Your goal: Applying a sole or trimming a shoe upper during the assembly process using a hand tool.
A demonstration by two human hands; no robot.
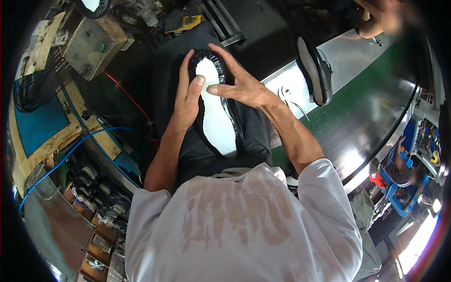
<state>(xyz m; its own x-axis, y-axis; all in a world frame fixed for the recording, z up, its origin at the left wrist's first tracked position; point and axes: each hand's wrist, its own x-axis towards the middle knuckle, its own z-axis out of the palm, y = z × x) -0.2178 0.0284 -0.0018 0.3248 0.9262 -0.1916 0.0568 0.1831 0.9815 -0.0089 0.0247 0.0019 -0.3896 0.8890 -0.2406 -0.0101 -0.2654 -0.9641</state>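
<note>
Black shoe lies sole side up over the person's lap, its rounded, pleated end pointing away from the body and a long white underside framed by the dark, gathered edge. Left hand and right hand hold it between them, one on each flank near that far end. The left fingers lie close together along its left side, with the thumb pressed onto the white surface; the right fingers reach forward along the other side, and the right thumb rests flat on the white just beside the left one, so the shoe is pinched from both sides. Dark trousers and a white T-shirt with a brownish print show below. To the right, a second dark shoe with a grey sole lies tilted on its side upon a shiny metal strip beside the green worktop, with a thin pale cord near it. Another person's arm shows at the upper right. To the left are a grimy metal box with a green button, a blue hose and rows of dark shoes
</note>
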